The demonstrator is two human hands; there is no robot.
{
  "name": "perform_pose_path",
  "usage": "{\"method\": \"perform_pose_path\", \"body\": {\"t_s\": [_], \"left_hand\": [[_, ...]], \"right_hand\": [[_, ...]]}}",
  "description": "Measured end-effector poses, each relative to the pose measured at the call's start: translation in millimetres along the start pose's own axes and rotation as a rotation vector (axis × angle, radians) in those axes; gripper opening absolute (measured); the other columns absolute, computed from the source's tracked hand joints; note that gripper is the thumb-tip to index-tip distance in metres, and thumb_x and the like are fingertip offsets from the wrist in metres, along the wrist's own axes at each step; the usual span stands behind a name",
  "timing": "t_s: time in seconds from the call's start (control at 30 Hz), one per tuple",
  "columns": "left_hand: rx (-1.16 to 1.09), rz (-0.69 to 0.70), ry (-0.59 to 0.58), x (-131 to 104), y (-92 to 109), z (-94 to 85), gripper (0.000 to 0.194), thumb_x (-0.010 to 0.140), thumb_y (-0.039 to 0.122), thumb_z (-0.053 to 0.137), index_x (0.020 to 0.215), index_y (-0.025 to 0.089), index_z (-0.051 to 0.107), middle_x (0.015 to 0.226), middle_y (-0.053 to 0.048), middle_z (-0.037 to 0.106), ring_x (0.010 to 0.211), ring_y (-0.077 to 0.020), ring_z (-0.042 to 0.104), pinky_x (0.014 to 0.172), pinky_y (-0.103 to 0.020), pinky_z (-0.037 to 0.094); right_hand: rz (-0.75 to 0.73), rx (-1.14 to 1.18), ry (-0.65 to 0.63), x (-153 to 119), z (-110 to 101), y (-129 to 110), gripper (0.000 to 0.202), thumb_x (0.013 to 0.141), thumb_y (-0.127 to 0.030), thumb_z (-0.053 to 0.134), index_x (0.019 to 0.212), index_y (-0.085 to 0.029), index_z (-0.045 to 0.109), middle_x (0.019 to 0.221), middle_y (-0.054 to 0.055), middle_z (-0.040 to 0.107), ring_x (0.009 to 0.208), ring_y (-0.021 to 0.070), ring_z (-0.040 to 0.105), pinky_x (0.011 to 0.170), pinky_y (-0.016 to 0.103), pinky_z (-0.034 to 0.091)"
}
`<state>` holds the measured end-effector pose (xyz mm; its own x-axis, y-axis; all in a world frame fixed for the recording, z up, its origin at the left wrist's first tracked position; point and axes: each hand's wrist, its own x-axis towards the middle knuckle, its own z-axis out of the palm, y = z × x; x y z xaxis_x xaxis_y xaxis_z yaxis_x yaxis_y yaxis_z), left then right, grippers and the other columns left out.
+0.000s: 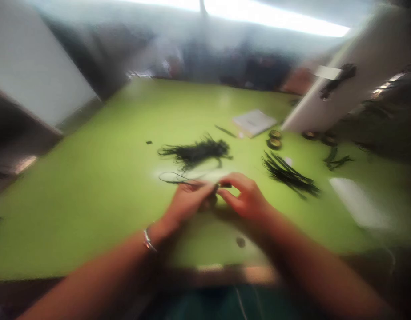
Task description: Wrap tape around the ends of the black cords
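My left hand (188, 198) is closed in a pinch on a thin black cord (174, 182), whose loop sticks out to the left over the table. Close by, my right hand (247, 195) pinches a small dark piece (226, 185) between thumb and forefinger, right at the left fingertips. Blur hides what kind of piece it is and whether it joins the cord. Just beyond the hands lies a tangled bundle of black cords (202, 151). Another bundle of straighter black strands (288, 175) rests to the right of my right hand.
The green tabletop (102, 186) carries a pale flat pad or box (254, 122), rolls of tape (274, 143), a small black bit (149, 142) and a dark round spot (240, 242). A white slab (357, 202) lies right. A pale upright panel (328, 93) stands at back right.
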<state>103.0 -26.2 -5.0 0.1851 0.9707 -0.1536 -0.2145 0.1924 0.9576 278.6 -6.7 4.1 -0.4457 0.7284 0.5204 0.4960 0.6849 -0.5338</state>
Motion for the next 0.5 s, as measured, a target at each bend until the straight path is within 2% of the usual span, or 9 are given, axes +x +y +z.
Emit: {"method": "perform_pose_path", "body": {"t_s": [0.17, 0.33, 0.4, 0.5], "left_hand": [[0.024, 0.026, -0.046, 0.4, -5.0, -1.3, 0.033, 0.082, 0.042, 0.066, 0.073, 0.01, 0.065, 0.052, 0.002, 0.049, 0.047, -0.0069, 0.039, 0.047, -0.022, 0.028], [-0.004, 0.008, -0.031, 2.8, -8.5, -1.4, 0.031, 0.083, 0.042, 0.065, 0.076, 0.011, 0.066, 0.051, 0.002, 0.051, 0.046, -0.0079, 0.043, 0.048, -0.022, 0.031], [-0.067, -0.021, -0.039, 3.3, -6.7, -1.0, 0.03, 0.082, 0.041, 0.067, 0.073, 0.012, 0.064, 0.05, 0.003, 0.05, 0.046, -0.0078, 0.042, 0.048, -0.022, 0.03], [-0.213, -0.105, -0.018, 3.8, -1.4, 0.3, 0.029, 0.077, 0.038, 0.071, 0.067, 0.013, 0.06, 0.051, 0.003, 0.049, 0.046, -0.0067, 0.04, 0.047, -0.021, 0.029]], "right_hand": [[-0.043, -0.018, 0.054, 0.5, 4.0, -5.7, 0.011, 0.086, -0.011, 0.053, 0.084, -0.019, 0.06, 0.079, 0.004, 0.065, 0.076, 0.0169, 0.058, 0.071, 0.031, 0.047], [-0.083, -0.018, 0.075, 0.6, 7.1, -3.9, 0.013, 0.086, -0.008, 0.053, 0.087, -0.019, 0.061, 0.08, 0.005, 0.064, 0.078, 0.0167, 0.056, 0.072, 0.03, 0.048], [-0.142, -0.08, 0.099, 0.1, 7.3, -2.6, 0.014, 0.087, -0.008, 0.053, 0.089, -0.018, 0.062, 0.081, 0.005, 0.063, 0.079, 0.0169, 0.055, 0.072, 0.03, 0.049], [-0.323, -0.248, 0.106, -0.1, 5.6, -1.4, 0.016, 0.087, -0.008, 0.054, 0.095, -0.017, 0.064, 0.082, 0.006, 0.063, 0.082, 0.0186, 0.053, 0.076, 0.033, 0.049]]}}
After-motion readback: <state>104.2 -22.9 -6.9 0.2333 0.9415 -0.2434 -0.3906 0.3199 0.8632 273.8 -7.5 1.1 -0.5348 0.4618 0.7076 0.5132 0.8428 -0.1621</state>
